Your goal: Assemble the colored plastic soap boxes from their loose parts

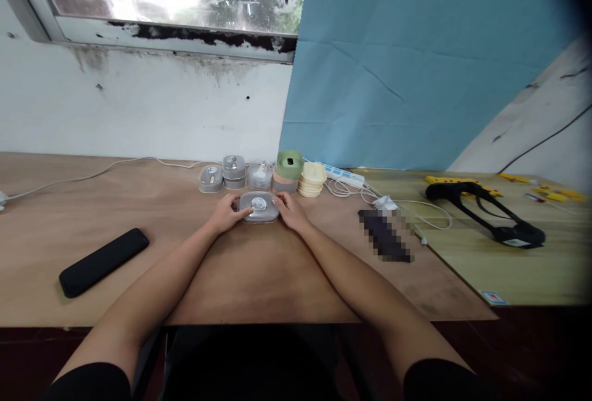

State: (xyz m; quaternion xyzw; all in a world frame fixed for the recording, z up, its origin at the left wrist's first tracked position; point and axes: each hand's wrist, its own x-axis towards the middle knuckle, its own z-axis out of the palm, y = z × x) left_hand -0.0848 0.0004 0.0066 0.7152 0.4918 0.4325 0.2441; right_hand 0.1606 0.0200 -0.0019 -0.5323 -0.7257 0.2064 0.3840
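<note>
A grey rectangular box with a clear lid [258, 214] rests on the brown table, a round printed label on its top. My left hand [226, 213] grips the box's left side, its thumb lying over the lid toward the label. From the right, my right hand [290, 211] holds the opposite edge with its fingers on the corner. Just behind the box stand smaller grey lidded boxes [211, 179], a stack of grey boxes [234, 173], clear lids [259, 175], a stack of coloured containers topped by a green one [290, 165], and stacked cream trays [312, 179].
A black oblong case [104, 262] lies at left. On the right are a white power strip [345, 175], cables, a pixelated dark item [386, 237], and a black strap-like frame [485, 213] on a second table [481, 271]. A wall and blue sheet [393, 68] stand behind.
</note>
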